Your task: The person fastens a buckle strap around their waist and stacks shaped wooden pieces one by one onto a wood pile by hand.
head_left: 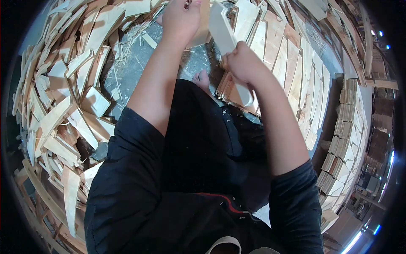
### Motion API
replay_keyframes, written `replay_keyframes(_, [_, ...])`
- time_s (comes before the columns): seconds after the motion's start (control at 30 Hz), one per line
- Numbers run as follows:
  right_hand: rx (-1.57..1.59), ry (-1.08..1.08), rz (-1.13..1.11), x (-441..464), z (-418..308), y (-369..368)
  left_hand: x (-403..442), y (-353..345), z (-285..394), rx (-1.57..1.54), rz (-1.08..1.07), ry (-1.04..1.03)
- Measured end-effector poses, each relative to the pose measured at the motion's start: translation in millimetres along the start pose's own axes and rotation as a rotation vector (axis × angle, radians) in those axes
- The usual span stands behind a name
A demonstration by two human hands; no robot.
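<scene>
My right hand [243, 63] is closed around a long pale wooden board [222, 27]. The board slants from the top of the view down past my wrist, its lower end [246, 98] showing below the hand. At the top edge, my left hand [182, 17] has its fingers curled. What lies in them is hidden, partly by the frame edge. Right beside that hand stands a brown wooden piece [204, 25]; whether they touch I cannot tell. Close to my right hand, rows of stacked pale boards [285, 59] lean together on the floor.
Loose, jumbled wood offcuts [63, 110] heap up on the left. The grey floor [127, 63] between the piles carries splinters and shavings. Further right runs a long stack of cut boards [344, 139]. A bare foot [202, 80] rests below the brown piece.
</scene>
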State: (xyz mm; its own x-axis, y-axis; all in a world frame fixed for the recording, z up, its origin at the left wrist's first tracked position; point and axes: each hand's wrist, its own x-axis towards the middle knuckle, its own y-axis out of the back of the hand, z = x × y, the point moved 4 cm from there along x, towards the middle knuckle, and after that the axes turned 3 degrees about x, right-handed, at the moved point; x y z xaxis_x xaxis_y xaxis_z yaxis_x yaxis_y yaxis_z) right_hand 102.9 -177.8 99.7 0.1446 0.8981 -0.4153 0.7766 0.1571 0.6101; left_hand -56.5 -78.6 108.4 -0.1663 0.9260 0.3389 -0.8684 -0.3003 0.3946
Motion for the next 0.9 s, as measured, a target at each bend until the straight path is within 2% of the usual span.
replay_keyframes(0.13, [-0.104,0.169,0.242,-5,2,-5,4,-3,-7,-0.08,0.026,-0.051])
replay_keyframes(0.23, [-0.345,0.113,0.158,11,31,-38,3,-6,-8,-0.134,0.025,-0.057])
replay_keyframes(0.27, [-0.314,0.104,0.143,14,36,-34,2,-6,-10,-0.135,0.034,-0.054])
replay_keyframes(0.3, [-0.19,0.059,0.105,12,36,-24,2,-3,-14,-0.131,0.052,-0.047])
replay_keyframes(0.4, [0.121,-0.03,0.047,-14,23,15,0,16,-10,-0.037,0.316,-0.321])
replay_keyframes(0.5, [0.417,-0.022,0.121,-52,33,55,-4,37,-6,-0.122,0.406,-0.262])
replay_keyframes(0.53, [0.539,-0.011,0.147,-64,43,67,-4,47,3,-0.265,0.415,-0.157])
replay_keyframes(0.6, [0.767,0.004,0.189,-88,60,84,1,60,22,-0.542,0.412,0.058])
replay_keyframes(0.7, [0.807,-0.012,0.315,-114,99,94,11,54,40,-0.637,0.326,0.186])
replay_keyframes(0.73, [0.895,0.037,0.319,-117,117,93,22,40,35,-0.758,0.345,-0.011])
replay_keyframes(0.83, [1.028,0.054,0.315,-123,156,84,46,-3,13,-0.758,0.244,0.153])
replay_keyframes(0.87, [1.043,0.062,0.307,-122,162,83,53,-16,18,-0.741,0.162,0.148])
replay_keyframes(0.9, [1.055,0.054,0.295,-121,165,84,60,-22,30,-0.582,0.086,0.108])
